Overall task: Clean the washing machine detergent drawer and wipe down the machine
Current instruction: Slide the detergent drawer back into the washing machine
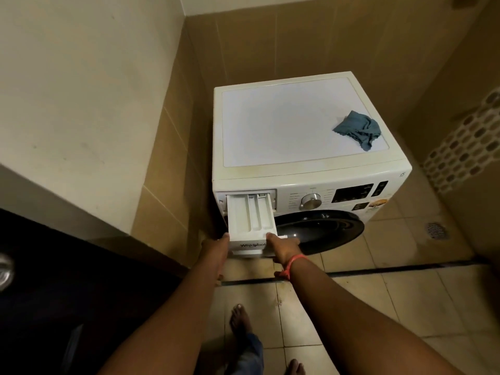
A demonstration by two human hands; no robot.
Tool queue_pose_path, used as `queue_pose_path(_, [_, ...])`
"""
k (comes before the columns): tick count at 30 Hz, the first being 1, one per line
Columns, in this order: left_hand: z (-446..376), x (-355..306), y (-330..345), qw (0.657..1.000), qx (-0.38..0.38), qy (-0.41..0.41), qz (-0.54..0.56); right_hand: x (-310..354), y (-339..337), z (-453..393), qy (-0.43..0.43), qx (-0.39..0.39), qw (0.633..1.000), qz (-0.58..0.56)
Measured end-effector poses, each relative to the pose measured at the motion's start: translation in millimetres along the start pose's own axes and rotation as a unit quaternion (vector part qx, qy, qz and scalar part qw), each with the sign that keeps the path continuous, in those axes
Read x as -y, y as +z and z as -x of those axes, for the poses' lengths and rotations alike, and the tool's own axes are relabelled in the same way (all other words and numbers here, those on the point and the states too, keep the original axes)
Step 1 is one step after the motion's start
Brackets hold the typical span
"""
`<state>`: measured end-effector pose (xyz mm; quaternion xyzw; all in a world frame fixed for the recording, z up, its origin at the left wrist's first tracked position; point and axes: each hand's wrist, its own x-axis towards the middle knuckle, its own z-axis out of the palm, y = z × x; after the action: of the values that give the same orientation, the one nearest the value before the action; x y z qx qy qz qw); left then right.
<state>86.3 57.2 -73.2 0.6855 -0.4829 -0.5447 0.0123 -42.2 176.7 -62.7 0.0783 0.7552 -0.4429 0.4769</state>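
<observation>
Gripping both front corners of the detergent drawer [250, 213], a person stands barefoot before a white front-load washing machine [303, 147] set in a tiled corner. L hand [216, 246] clasps the drawer's front panel at its 9 o'clock edge, thumb on top of the corner; R hand [282, 246] grasps the 3 o'clock edge, thumb over the rim, other fingers curled under & beside the panel. Drawer is pulled far out of its slot at the machine's upper-left front, tilted down toward the camera, compartments w/ white dividers open to view, brand lettering on the front face partly covered by the R hand. An orange-red thread band [290, 265] circles the R wrist.

On the machine's top, near its 3 o'clock edge, lies a crumpled blue-grey cloth [359, 128], well apart from both hands. At 3 o'clock from the drawer slot sits the silver control knob [311, 200], then a dark display panel [353, 193]. Below them, the dark round door [322, 231] is closed. A floor drain [436, 230] sits in the beige tiles at 3 o'clock from the machine. One bare foot [239, 319] shows at 6 o'clock, another at the frame's bottom edge. A dark cabinet [54, 293] fills the 8 o'clock corner.
</observation>
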Motion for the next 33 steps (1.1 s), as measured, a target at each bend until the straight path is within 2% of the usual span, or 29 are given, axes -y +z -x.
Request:
queue_pose_path(2, [3, 5, -1, 0.983, -0.054, 0.106, -0.139, -4, -5, 3, -0.082, -0.018, 0.991, 0.108])
queue_pose_path(3, [6, 10, -3, 0.963, -0.081, 0.152, -0.21, -8, -11, 5, -0.136, -0.039, 0.969, 0.202])
queue_pose_path(4, [12, 15, -6, 0.936, -0.105, 0.19, -0.278, -12, -17, 8, -0.195, -0.067, 0.929, 0.308])
queue_pose_path(6, [20, 25, -12, 0.877, -0.139, 0.248, -0.388, -19, -31, 15, -0.299, -0.129, 0.813, 0.482])
queue_pose_path(8, [23, 27, -15, 0.837, -0.16, 0.294, -0.433, -19, -38, 14, -0.356, -0.172, 0.721, 0.569])
queue_pose_path(9, [23, 25, -16, 0.825, -0.166, 0.313, -0.439, -16, -40, 13, -0.369, -0.185, 0.697, 0.586])
queue_pose_path(13, [10, 3, -22, 0.78, -0.182, 0.359, -0.479, 7, -34, 1, -0.399, -0.207, 0.667, 0.594])
queue_pose_path(16, [-3, -13, -32, 0.722, -0.197, 0.405, -0.525, 23, -29, -8, -0.43, -0.182, 0.62, 0.631])
queue_pose_path(17, [-8, -17, -34, 0.712, -0.201, 0.417, -0.528, 27, -27, -12, -0.439, -0.175, 0.607, 0.639])
queue_pose_path(23, [-42, -59, -27, 0.702, -0.185, 0.457, -0.514, 71, -11, -42, -0.436, -0.194, 0.597, 0.646])
queue_pose_path(28, [-71, -123, -25, 0.714, -0.194, 0.44, -0.509, 126, 9, -77, -0.426, -0.216, 0.595, 0.647])
queue_pose_path(31, [-80, -141, -28, 0.678, -0.158, 0.47, -0.543, 142, 20, -86, -0.432, -0.182, 0.578, 0.668])
queue_pose_path(33, [-81, -136, -32, 0.671, -0.135, 0.478, -0.55, 139, 24, -81, -0.425, -0.161, 0.57, 0.685])
